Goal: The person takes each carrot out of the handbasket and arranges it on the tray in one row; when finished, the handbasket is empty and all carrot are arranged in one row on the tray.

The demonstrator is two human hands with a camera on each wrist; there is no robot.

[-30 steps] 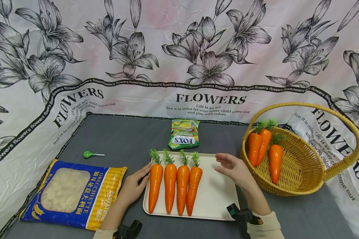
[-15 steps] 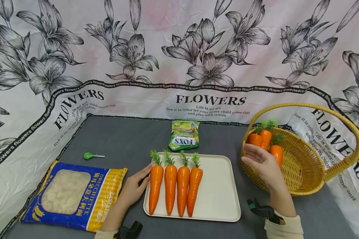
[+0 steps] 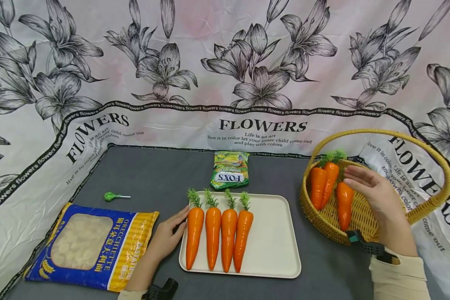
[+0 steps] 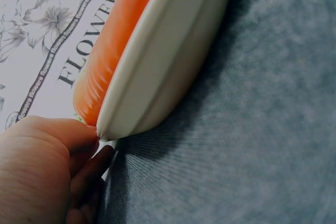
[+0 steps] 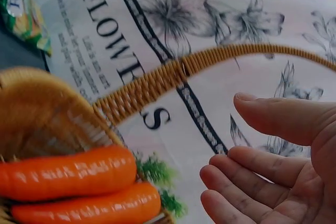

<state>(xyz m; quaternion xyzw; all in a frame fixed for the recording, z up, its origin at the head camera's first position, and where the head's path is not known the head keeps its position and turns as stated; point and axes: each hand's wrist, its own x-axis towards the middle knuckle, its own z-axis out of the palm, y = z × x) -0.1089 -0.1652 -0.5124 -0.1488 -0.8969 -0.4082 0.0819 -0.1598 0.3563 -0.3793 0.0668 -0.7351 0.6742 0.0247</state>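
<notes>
My left hand (image 3: 166,238) pinches the left rim of the cream tray (image 3: 273,237); in the left wrist view its thumb (image 4: 79,132) lies at the rim with fingers below. Several orange carrots (image 3: 212,235) with green tops lie side by side on the tray's left half. Over the wicker basket (image 3: 369,223), my right hand (image 3: 380,193) holds nothing, its fingers and thumb spread apart in the right wrist view. Three carrots are in the basket: two together (image 3: 318,187) at the left, one (image 3: 345,204) just beside my right fingertips, its green top hidden by the hand.
Left of the tray lies a blue and yellow pasta bag (image 3: 91,246), with a green lollipop (image 3: 114,196) behind it. A green FOX'S candy bag (image 3: 230,169) sits behind the tray. The basket's tall handle (image 3: 431,156) arches over its right side.
My right hand has moved right, from over the tray's right side past the basket's left rim to above the basket. The left hand and the carrots have stayed in place.
</notes>
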